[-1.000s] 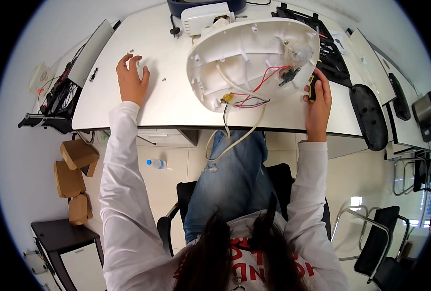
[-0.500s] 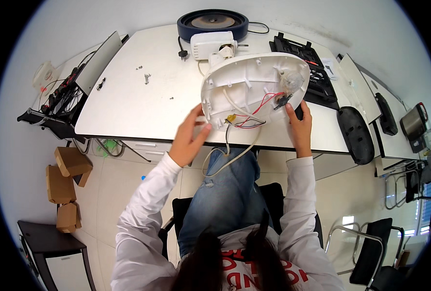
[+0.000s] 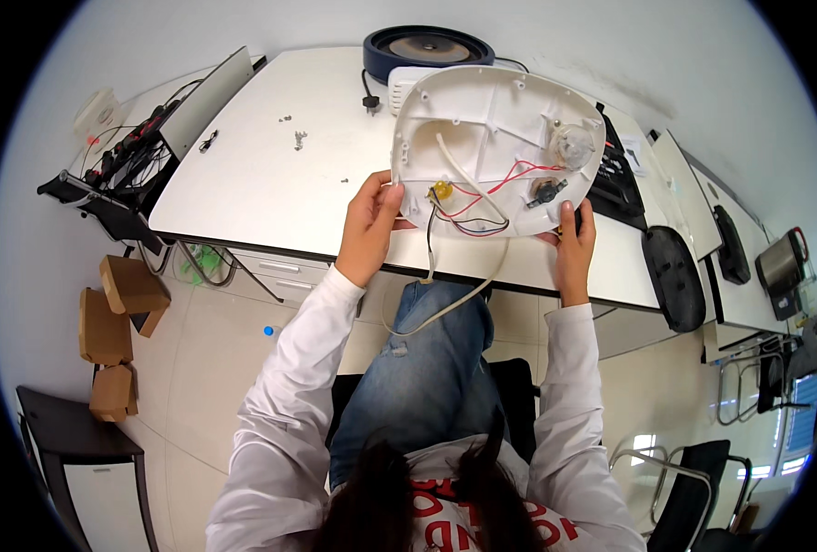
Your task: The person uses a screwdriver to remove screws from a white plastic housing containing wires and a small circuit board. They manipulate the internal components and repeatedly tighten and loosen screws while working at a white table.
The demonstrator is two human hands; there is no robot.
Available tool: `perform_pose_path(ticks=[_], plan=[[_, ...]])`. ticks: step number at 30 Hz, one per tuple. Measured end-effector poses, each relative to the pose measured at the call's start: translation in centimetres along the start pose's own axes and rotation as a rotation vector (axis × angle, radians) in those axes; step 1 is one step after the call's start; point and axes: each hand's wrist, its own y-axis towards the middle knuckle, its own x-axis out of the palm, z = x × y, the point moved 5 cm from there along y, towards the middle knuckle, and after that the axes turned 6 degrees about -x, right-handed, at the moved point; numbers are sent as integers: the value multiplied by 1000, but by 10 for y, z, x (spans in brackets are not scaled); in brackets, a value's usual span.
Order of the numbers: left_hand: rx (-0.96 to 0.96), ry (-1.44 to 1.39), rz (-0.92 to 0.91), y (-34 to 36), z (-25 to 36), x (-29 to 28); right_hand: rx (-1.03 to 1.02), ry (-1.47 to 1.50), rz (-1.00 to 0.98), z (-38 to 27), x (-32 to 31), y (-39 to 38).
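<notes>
A white plastic appliance housing point(image 3: 468, 115) is held up at the table's near side, its ribbed inner face toward me. My left hand point(image 3: 369, 230) is closed on its lower left edge, thumb in front. My right hand point(image 3: 574, 258) grips the lower right edge. Inside sit a clear round part point(image 3: 572, 147), a dark component point(image 3: 546, 191) and a small yellow piece point(image 3: 441, 189), with red wires point(image 3: 519, 171) running across. A pale cable point(image 3: 482, 293) hangs in a loop over my lap. Behind the housing, a white vented part point(image 3: 403, 89) is mostly hidden.
Loose screws point(image 3: 300, 141) lie on the white table point(image 3: 261, 198). At the back stands a round dark-blue appliance point(image 3: 381, 66) with a black plug point(image 3: 371, 104). An open black tool case point(image 3: 624, 198) and an elongated black tray-like piece point(image 3: 673, 281) are at right. Cardboard boxes point(image 3: 105, 324) stand at floor left.
Both hands have tilted the housing up, so more of its inside faces me. My left hand has closed more firmly on the edge. The view has shifted slightly.
</notes>
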Motion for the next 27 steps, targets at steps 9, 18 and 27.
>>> perform_pose_path(ticks=[9,18,27], plan=[[-35,-265,-63,9,37,-12,-35,113,-69,-62,43,46],[-169,284,-320,-58,10,-19,2,176,-37,-69,52,51],[42,244,-13,-28,63,-28,39,138,-14,-68,50,37]])
